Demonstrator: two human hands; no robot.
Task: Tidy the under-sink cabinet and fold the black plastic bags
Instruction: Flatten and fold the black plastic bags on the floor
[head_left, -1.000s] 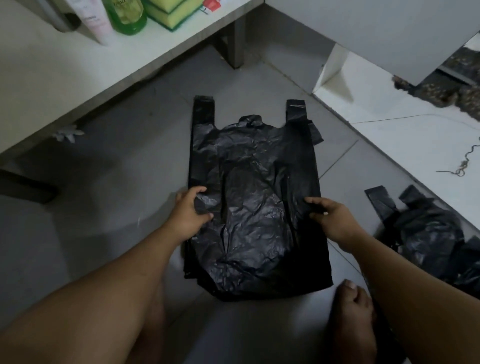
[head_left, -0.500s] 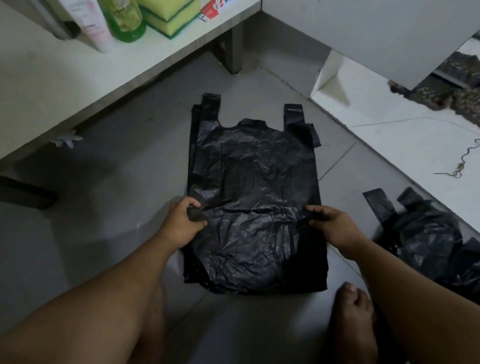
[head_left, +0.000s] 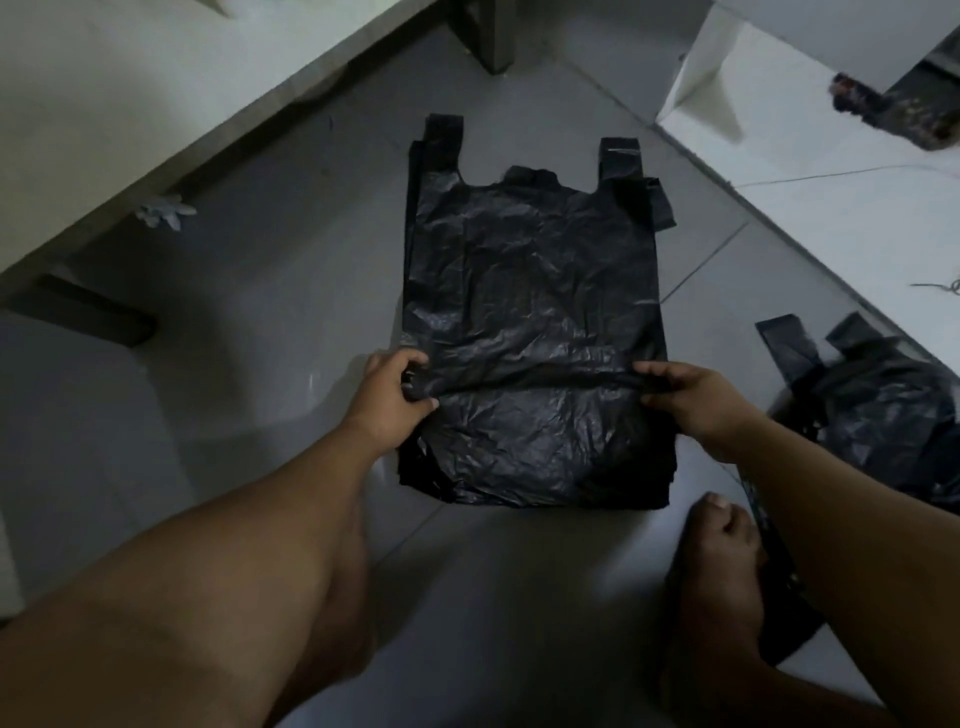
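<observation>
Grey tiled floor, dim light, a white table edge running along the upper left and a pale cabinet panel off to the right. Dead centre on the floor, one black bag laid flat, handles pointing away, apparently sitting on a stack of more bags whose count cannot be read from the edges. Folding step clearly in hand: left hand pinching the bag's left edge, right hand pinching the right edge, a raised crease stretched taut between them across the middle. Two hands, both gripping plastic. Next move, by the look of it: carrying that crease forward or back to lay one half squarely over the other, keeping both edges level so nothing skews, then pressing flat. Off to the right, one crumpled heap of black bags waiting, number unclear. One small pale scrap by the table edge. Two bare feet near the bottom.
</observation>
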